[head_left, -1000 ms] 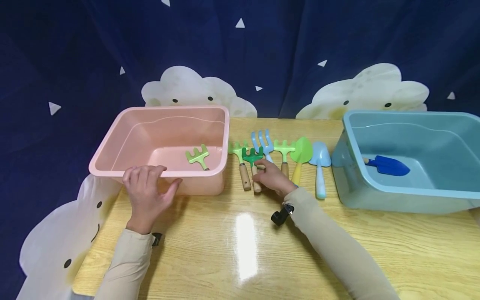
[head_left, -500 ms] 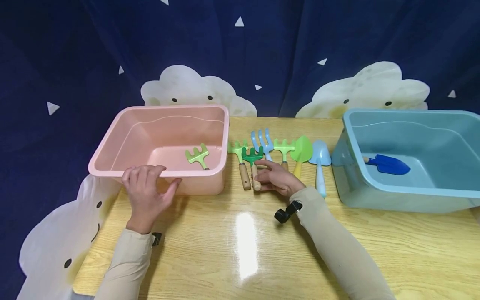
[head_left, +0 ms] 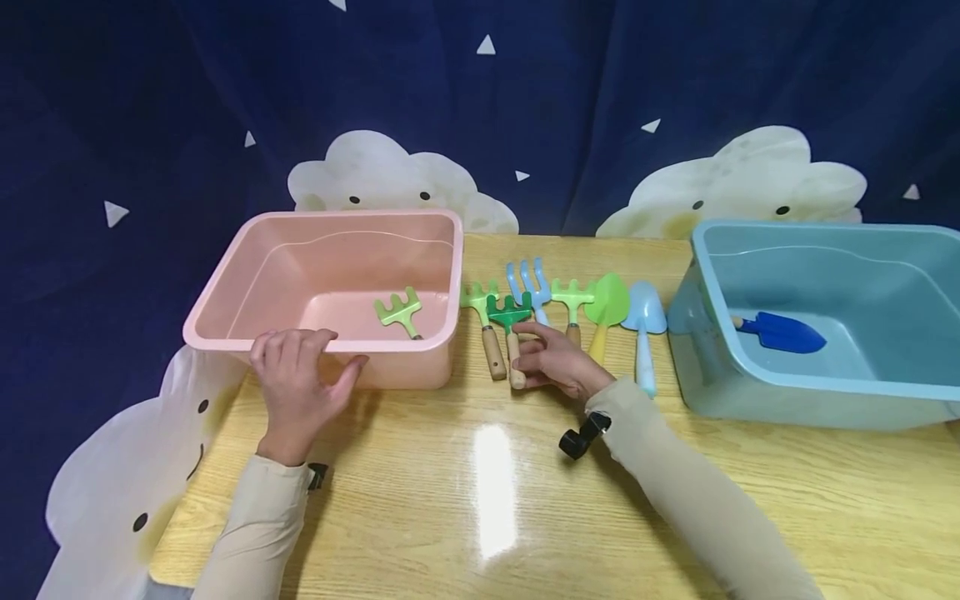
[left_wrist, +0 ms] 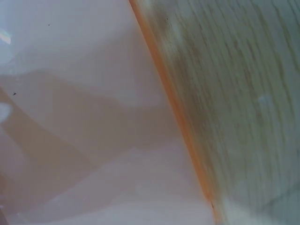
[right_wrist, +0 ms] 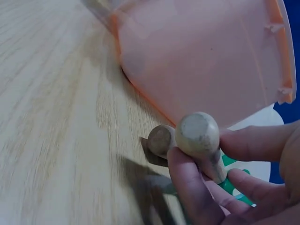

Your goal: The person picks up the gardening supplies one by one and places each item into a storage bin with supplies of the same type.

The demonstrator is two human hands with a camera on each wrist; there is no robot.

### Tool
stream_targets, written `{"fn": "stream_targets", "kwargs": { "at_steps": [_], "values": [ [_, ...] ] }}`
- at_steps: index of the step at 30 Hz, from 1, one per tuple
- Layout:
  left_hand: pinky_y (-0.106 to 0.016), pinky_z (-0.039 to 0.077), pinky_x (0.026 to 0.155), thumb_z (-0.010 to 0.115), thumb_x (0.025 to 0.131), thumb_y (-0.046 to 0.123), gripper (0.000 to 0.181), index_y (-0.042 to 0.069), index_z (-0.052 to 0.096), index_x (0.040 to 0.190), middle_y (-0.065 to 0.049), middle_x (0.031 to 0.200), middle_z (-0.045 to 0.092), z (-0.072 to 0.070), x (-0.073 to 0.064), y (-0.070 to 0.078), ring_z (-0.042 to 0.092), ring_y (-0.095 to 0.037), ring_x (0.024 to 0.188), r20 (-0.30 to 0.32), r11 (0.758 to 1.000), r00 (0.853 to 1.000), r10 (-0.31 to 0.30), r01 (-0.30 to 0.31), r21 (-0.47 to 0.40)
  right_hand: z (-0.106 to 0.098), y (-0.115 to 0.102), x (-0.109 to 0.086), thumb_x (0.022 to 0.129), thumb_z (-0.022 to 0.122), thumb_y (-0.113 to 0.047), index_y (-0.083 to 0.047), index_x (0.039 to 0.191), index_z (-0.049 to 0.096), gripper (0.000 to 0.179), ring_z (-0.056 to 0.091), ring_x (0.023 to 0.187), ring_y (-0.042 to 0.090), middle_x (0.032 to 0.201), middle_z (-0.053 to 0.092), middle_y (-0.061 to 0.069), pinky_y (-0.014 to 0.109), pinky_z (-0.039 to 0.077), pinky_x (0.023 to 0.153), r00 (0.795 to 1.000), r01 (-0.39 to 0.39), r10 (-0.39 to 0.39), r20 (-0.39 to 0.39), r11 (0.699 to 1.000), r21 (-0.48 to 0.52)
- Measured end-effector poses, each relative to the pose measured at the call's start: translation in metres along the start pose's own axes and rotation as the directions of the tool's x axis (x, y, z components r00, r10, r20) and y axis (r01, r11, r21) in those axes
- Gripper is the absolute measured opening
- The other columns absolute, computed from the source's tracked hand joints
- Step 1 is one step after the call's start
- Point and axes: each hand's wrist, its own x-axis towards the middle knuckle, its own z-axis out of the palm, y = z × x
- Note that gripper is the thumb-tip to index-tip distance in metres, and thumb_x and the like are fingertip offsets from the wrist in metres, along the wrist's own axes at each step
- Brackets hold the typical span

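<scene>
My left hand (head_left: 298, 392) grips the near rim of a pink plastic tub (head_left: 386, 346), fingers over the edge and thumb against the outer wall. A light green hand rake (head_left: 400, 311) lies inside that tub. Beside it, my right hand (head_left: 558, 362) pinches the pale wooden handle of a dark green hand rake (head_left: 509, 312). In the right wrist view the handle's rounded end (right_wrist: 198, 133) sits between thumb and fingers. Close alongside is a light green rake with a brown wooden handle (head_left: 492, 352). The left wrist view holds only the tub's wall (left_wrist: 93, 117) and tabletop.
Right of the dark green rake lie a blue fork (head_left: 534, 287), another light green rake (head_left: 572, 296), a green trowel (head_left: 607, 300) with a yellow handle and a light blue trowel (head_left: 643, 312). A blue tub (head_left: 840, 404) at right holds a dark blue trowel (head_left: 787, 332).
My right wrist has shifted right and slightly down, and the fingers have settled round the dark green rake's handle. My left hand keeps its grip on the pink tub.
</scene>
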Motion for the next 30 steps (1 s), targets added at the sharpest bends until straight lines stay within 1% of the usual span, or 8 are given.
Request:
{"fn": "stream_targets", "kwargs": {
  "at_steps": [5, 10, 12, 16, 21, 25, 28, 30],
  "values": [
    [-0.054, 0.027, 0.094, 0.065, 0.088, 0.049, 0.048, 0.002, 0.064, 0.098, -0.016, 0.083, 0.057, 0.001, 0.001, 0.001, 0.046, -0.038, 0.085, 0.002, 1.000, 1.000, 0.004, -0.004, -0.004, -0.006, -0.004, -0.011, 0.090, 0.061, 0.004, -0.015, 0.154, 0.031, 0.073, 0.063, 0.084, 0.013, 0.133, 0.052, 0.024, 0.032, 0.059, 0.071, 0.999, 0.032, -0.034, -0.028, 0.997, -0.068],
    [-0.054, 0.028, 0.094, 0.065, 0.088, 0.048, 0.048, 0.002, 0.063, 0.099, -0.016, 0.083, 0.057, 0.001, 0.001, 0.002, 0.046, -0.038, 0.086, 0.010, 1.000, 1.000, 0.004, -0.004, -0.007, -0.013, -0.006, -0.017, 0.090, 0.061, 0.000, -0.016, 0.154, 0.032, 0.072, 0.063, 0.081, 0.015, 0.134, 0.051, 0.025, 0.037, 0.058, 0.072, 0.997, 0.053, -0.059, -0.043, 0.990, -0.132],
    [-0.054, 0.028, 0.094, 0.065, 0.088, 0.048, 0.048, 0.001, 0.063, 0.099, -0.016, 0.083, 0.057, 0.000, 0.001, 0.002, 0.046, -0.038, 0.086, 0.009, 1.000, 1.000, 0.006, -0.006, -0.005, -0.015, -0.006, -0.020, 0.090, 0.061, 0.000, -0.015, 0.154, 0.032, 0.072, 0.064, 0.083, 0.017, 0.135, 0.050, 0.026, 0.038, 0.059, 0.073, 0.997, 0.057, -0.064, -0.039, 0.985, -0.161],
    [-0.054, 0.027, 0.093, 0.064, 0.088, 0.049, 0.049, 0.001, 0.063, 0.099, -0.016, 0.083, 0.057, 0.000, 0.001, 0.002, 0.046, -0.038, 0.085, 0.000, 1.000, 1.000, 0.010, -0.010, -0.001, -0.018, -0.008, -0.027, 0.089, 0.062, 0.001, -0.015, 0.153, 0.034, 0.071, 0.062, 0.088, 0.019, 0.134, 0.048, 0.026, 0.034, 0.059, 0.072, 0.997, 0.059, -0.069, -0.040, 0.975, -0.215],
    [-0.055, 0.027, 0.093, 0.065, 0.088, 0.048, 0.049, 0.001, 0.064, 0.099, -0.017, 0.083, 0.056, 0.000, 0.001, 0.001, 0.045, -0.038, 0.085, -0.008, 1.000, 1.000, 0.007, -0.007, -0.006, -0.024, -0.012, -0.037, 0.089, 0.063, 0.001, -0.015, 0.153, 0.035, 0.071, 0.061, 0.092, 0.019, 0.134, 0.048, 0.025, 0.033, 0.058, 0.073, 0.996, 0.071, -0.083, -0.040, 0.965, -0.253],
    [-0.054, 0.026, 0.093, 0.066, 0.087, 0.047, 0.048, 0.001, 0.064, 0.099, -0.016, 0.083, 0.056, 0.001, 0.002, 0.001, 0.045, -0.038, 0.085, -0.004, 1.000, 1.000, 0.005, -0.005, -0.014, -0.029, -0.015, -0.043, 0.090, 0.063, 0.002, -0.014, 0.153, 0.035, 0.071, 0.062, 0.088, 0.019, 0.133, 0.050, 0.026, 0.037, 0.057, 0.075, 0.994, 0.087, -0.100, -0.032, 0.953, -0.291],
    [-0.054, 0.027, 0.093, 0.065, 0.088, 0.048, 0.049, 0.001, 0.063, 0.099, -0.016, 0.083, 0.056, 0.001, 0.002, 0.001, 0.045, -0.038, 0.085, -0.006, 1.000, 1.000, 0.004, -0.004, -0.012, -0.032, -0.017, -0.047, 0.089, 0.063, 0.002, -0.013, 0.152, 0.036, 0.071, 0.060, 0.084, 0.019, 0.128, 0.050, 0.025, 0.040, 0.057, 0.075, 0.993, 0.103, -0.116, -0.020, 0.942, -0.320],
    [-0.054, 0.027, 0.093, 0.064, 0.088, 0.049, 0.049, 0.001, 0.063, 0.098, -0.016, 0.083, 0.056, 0.002, 0.001, 0.001, 0.045, -0.038, 0.084, -0.011, 1.000, 1.000, 0.005, -0.005, -0.009, -0.032, -0.019, -0.050, 0.089, 0.062, 0.003, -0.013, 0.153, 0.036, 0.071, 0.060, 0.084, 0.019, 0.126, 0.050, 0.024, 0.040, 0.057, 0.075, 0.993, 0.110, -0.120, -0.009, 0.939, -0.327]
  ]
}}
